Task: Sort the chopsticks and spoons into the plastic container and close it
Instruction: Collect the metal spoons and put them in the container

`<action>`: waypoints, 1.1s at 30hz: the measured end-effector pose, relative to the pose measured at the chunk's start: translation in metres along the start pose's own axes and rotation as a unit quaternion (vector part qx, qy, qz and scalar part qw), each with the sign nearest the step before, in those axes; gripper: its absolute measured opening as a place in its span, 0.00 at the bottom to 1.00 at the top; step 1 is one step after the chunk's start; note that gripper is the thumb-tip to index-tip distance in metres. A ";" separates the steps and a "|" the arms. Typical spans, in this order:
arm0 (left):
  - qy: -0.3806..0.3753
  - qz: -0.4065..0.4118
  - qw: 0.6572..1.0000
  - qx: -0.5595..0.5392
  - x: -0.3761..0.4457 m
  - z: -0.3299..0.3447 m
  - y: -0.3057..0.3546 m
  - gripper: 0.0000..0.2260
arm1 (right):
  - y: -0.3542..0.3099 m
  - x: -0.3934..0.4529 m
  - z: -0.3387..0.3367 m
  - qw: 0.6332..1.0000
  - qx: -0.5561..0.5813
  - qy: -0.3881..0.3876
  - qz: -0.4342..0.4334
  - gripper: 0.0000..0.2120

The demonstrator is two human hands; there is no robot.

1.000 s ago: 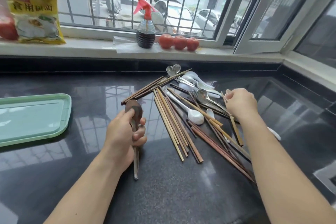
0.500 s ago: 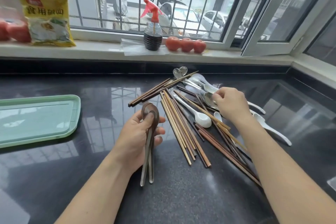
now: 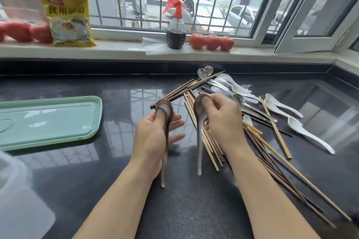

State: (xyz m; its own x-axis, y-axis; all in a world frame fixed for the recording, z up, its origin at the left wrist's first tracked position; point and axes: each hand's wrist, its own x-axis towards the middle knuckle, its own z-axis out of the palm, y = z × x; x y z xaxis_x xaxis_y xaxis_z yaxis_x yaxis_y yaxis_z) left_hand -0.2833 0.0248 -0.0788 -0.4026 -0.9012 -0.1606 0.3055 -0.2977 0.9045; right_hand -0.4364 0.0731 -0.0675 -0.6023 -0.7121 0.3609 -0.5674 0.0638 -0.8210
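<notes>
My left hand (image 3: 153, 136) holds brown wooden spoons (image 3: 165, 110) upright, thumb pressed in the top bowl, handles pointing down at the counter. My right hand (image 3: 223, 120) pinches another brown spoon (image 3: 200, 122) by its bowl, its handle hanging down, beside the left hand's spoons. Behind and to the right lies a pile of wooden chopsticks (image 3: 211, 147), metal spoons (image 3: 206, 72) and white ceramic spoons (image 3: 308, 134) on the black counter. A green container lid (image 3: 48, 120) lies at the left. A clear plastic container's corner (image 3: 17, 200) shows at the bottom left.
On the windowsill stand a red-topped spray bottle (image 3: 175, 31), tomatoes (image 3: 211, 41) and a yellow food packet (image 3: 68, 17). The black counter (image 3: 194, 209) runs to a raised ledge at the right.
My right hand lifted a brown spoon out of the pile and brought it left, next to the spoons in my left hand. The left hand rose slightly.
</notes>
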 end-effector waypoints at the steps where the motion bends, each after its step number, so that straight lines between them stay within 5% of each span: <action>1: -0.027 -0.011 1.000 -0.011 -0.001 0.001 0.001 0.15 | 0.000 -0.003 -0.002 0.999 -0.034 -0.009 -0.020 0.09; 5: -0.101 -0.055 0.992 -0.052 -0.010 0.011 -0.002 0.15 | -0.011 -0.022 0.019 0.997 -0.012 -0.061 -0.039 0.10; 10: -0.080 -0.036 0.996 -0.022 -0.009 0.008 -0.006 0.16 | -0.014 -0.027 0.021 0.977 0.142 -0.140 0.078 0.23; 14: -0.074 -0.031 0.997 -0.009 -0.009 0.007 -0.009 0.13 | -0.014 -0.034 0.021 0.977 0.132 -0.162 0.050 0.05; 22: -0.067 -0.063 0.994 -0.061 -0.006 0.003 -0.009 0.14 | -0.014 -0.037 0.024 0.987 0.066 -0.149 0.003 0.06; 33: -0.009 -0.028 0.998 -0.050 0.003 -0.002 -0.013 0.11 | 0.017 0.001 -0.031 0.986 -0.096 0.126 0.059 0.09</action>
State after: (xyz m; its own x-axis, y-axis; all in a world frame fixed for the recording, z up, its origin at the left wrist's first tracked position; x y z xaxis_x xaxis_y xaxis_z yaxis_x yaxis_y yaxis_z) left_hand -0.2873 0.0254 -0.0919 -0.4364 -0.8766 -0.2029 0.3658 -0.3789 0.8500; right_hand -0.4643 0.0951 -0.0667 -0.7776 -0.4966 0.3856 -0.5655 0.2843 -0.7742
